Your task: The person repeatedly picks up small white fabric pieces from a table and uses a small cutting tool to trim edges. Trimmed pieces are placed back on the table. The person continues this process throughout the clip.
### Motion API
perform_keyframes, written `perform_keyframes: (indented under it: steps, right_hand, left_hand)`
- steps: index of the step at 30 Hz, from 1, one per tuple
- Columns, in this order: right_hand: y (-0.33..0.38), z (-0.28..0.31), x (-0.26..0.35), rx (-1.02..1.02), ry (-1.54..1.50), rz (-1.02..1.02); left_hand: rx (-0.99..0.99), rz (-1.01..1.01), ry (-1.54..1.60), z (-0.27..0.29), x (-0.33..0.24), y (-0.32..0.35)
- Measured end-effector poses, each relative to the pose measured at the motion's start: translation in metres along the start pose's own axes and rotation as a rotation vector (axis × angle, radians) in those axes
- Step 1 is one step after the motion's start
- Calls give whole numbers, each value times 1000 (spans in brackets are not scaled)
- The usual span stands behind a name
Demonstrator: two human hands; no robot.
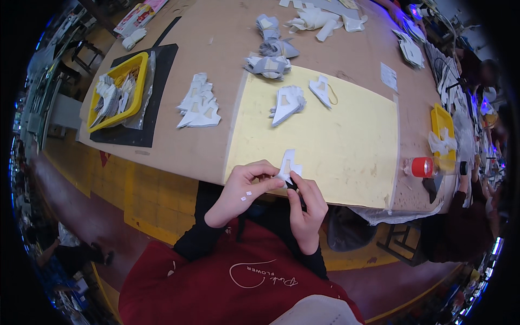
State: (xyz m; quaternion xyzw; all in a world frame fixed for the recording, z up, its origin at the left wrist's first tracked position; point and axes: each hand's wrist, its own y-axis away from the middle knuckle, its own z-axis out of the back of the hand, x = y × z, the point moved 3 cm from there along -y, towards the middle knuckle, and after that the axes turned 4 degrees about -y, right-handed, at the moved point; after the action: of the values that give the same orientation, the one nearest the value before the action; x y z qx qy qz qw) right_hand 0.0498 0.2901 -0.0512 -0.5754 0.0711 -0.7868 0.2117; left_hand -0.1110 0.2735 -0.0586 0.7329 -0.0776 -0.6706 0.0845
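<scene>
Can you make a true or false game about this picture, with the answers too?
1. The left hand and right hand touch one white piece. True.
2. The left-side yellow tray is empty. False: the tray has pieces in it.
3. A stack of pieces lies on the yellow sheet. True.
4. The person's sleeves are bright green. False: they are dark.

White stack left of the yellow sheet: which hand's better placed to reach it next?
Left, probably. The left hand is nearer the white stack; the right hand sits farther across. Both are at the small white piece, which the left pinches, so it would likely have to let go.
</scene>
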Motion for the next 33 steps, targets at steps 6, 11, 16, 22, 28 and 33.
perform_keyframes:
  steps: [6, 11, 16, 22, 28, 33]
  right_hand:
    - [4, -6, -1, -70, 36, 84]
    - [6, -7, -7, -53, -21, 46]
    - [17, -4, -26, -13, -959, -574]
    - [16, -10, 0, 71, -609, -261]
    - [8, -24, 9, 261, -123, 61]
    - [1, -9, 6, 170, -110, 34]
  left_hand:
    - [-47, -74, 56, -2, 5, 2]
    - [-85, -135, -122, -1, 0, 1]
    - [-133, -138, -188, -2, 5, -4]
    - [-228, -28, -121, 0, 22, -10]
    - [-275, -10, -140, 2, 20, -11]
    - [-246, 26, -13, 7, 24, -8]
